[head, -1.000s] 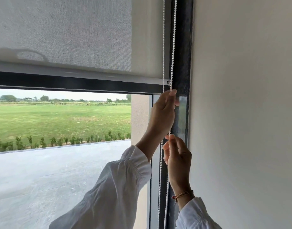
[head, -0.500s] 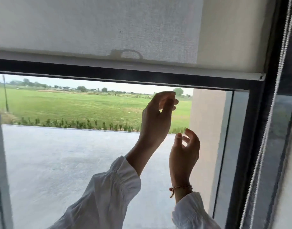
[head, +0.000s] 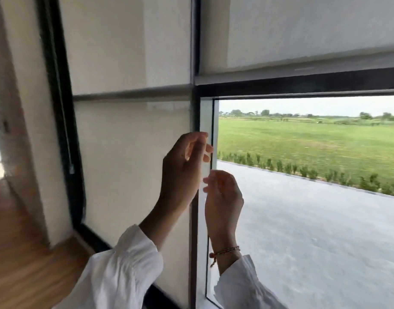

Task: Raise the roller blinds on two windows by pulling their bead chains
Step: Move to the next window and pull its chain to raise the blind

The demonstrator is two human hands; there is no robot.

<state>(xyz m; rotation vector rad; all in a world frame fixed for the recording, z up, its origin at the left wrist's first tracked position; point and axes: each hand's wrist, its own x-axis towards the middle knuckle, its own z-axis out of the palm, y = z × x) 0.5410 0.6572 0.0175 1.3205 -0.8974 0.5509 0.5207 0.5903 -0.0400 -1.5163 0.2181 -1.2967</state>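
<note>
Window-side bead chain [head: 65, 130] far from fingers [head: 208, 149].

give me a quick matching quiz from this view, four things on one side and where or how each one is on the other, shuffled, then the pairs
Things:
1. left hand
2. right hand
3. left window blind
4. bead chain

Places or states:
A. hangs along the dark frame at far left
B. the lower hand, thread bracelet on its wrist
C. the higher hand, fingers curled, holding nothing
D. bottom bar sits lower than the neighbouring blind's

Pairs: 1-C, 2-B, 3-D, 4-A
</note>
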